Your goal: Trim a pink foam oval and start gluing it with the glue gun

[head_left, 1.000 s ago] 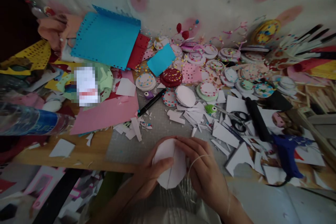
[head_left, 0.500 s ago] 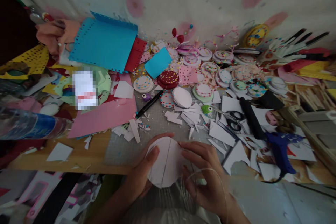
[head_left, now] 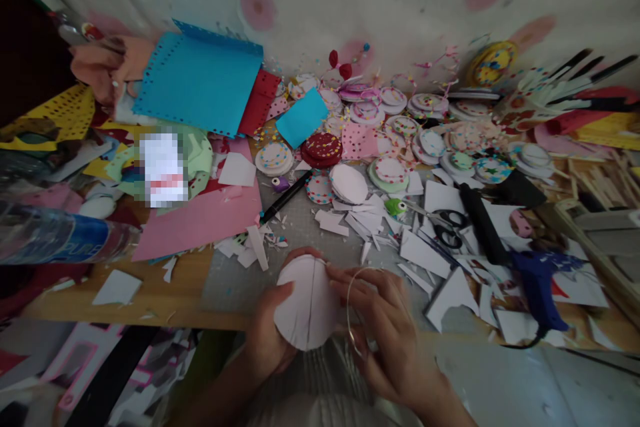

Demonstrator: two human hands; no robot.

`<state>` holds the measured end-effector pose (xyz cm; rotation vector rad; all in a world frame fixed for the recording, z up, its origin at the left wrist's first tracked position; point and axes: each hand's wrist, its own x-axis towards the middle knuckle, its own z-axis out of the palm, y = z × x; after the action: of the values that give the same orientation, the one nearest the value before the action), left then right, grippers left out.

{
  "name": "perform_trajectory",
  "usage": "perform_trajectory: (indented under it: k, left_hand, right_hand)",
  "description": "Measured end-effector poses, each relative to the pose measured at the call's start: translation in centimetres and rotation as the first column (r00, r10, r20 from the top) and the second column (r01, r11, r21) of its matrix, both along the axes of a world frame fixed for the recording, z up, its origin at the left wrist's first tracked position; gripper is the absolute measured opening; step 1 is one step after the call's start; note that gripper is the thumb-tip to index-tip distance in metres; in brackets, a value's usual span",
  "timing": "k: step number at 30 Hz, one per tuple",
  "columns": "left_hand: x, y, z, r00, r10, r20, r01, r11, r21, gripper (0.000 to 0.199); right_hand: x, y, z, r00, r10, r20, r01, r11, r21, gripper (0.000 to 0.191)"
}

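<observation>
My left hand [head_left: 273, 320] grips a round white paper disc [head_left: 307, 303] from its left side, with the thumb on the face. A dark straight line crosses the disc from top to bottom. My right hand [head_left: 383, 327] is at the disc's right edge, its fingers bent and the index fingertip at the upper rim. A thin pale string [head_left: 350, 303], possibly wire, makes a loop around these fingers. Where the string ends is hidden. The disc is above the table's front edge.
Behind my hands lies a grey cutting mat [head_left: 230, 287] with white paper scraps [head_left: 357, 217] and a black pen [head_left: 286, 197]. To the right are scissors [head_left: 449, 227] and a blue glue gun [head_left: 540, 287]. Decorated discs [head_left: 390, 173] fill the back; a water bottle [head_left: 65, 235] lies left.
Both hands and the disc have shifted slightly left. The string has swung from below my right hand into a loop over its fingers.
</observation>
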<state>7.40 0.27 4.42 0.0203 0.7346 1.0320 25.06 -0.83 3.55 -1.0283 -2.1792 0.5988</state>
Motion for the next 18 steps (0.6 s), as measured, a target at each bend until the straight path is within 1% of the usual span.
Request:
perform_trajectory:
  k: [3,6,8,11,14,18]
  left_hand:
    - [0.2,0.1,-0.1,0.999,0.035,0.028,-0.036,0.999,0.027,0.04]
    - [0.5,0.5,0.2,0.997,0.063,0.044,-0.064,0.998,0.023,0.038]
    - [0.7,0.8,0.5,0.997,0.061,0.051,-0.063,0.997,0.042,0.04]
    - [0.7,1.0,0.6,0.997,0.035,0.073,-0.04,0.997,0.069,0.047]
    - [0.8,1.1,0.3,0.995,0.014,0.098,-0.02,0.998,0.055,0.051]
    - [0.8,1.0,0.2,0.996,0.002,0.089,-0.006,0.999,0.043,0.047]
  right_hand:
    - [0.1,0.2,-0.1,0.997,0.029,-0.067,-0.034,0.997,-0.071,0.038]
    - [0.3,0.2,0.0,0.983,0.012,-0.181,-0.029,0.995,-0.091,0.025]
    - [0.3,0.1,0.1,0.968,0.0,-0.25,-0.024,0.996,-0.09,0.022]
    - [0.3,-0.2,0.0,0.947,0.008,-0.322,-0.047,0.992,-0.113,0.02]
    - [0.1,-0.4,-0.2,0.945,0.016,-0.326,-0.058,0.991,-0.119,0.018]
    - [0.0,-0.5,-0.2,0.958,0.03,-0.287,-0.055,0.995,-0.081,0.016]
